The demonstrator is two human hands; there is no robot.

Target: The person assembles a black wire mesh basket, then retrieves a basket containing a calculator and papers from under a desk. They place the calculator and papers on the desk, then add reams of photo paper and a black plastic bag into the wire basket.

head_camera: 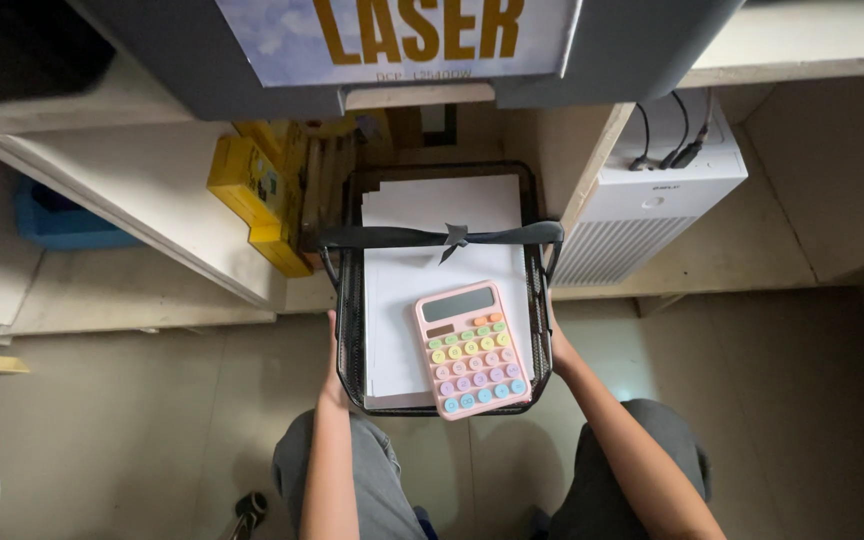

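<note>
While the head camera looks straight down, the left hand point(332, 350) and the right hand point(558, 352) grip opposite sides of a black wire-mesh basket point(349, 330) — fingers wrapped round its rim, mostly hidden behind it. Inside lies a stack of white paper point(422, 260), and on that a pink calculator point(472, 348) with pastel buttons, tilted slightly. A black handle point(402, 237) crosses the basket. Beyond it stand a white perforated appliance point(642, 210) and yellow boxes point(252, 190).
</note>
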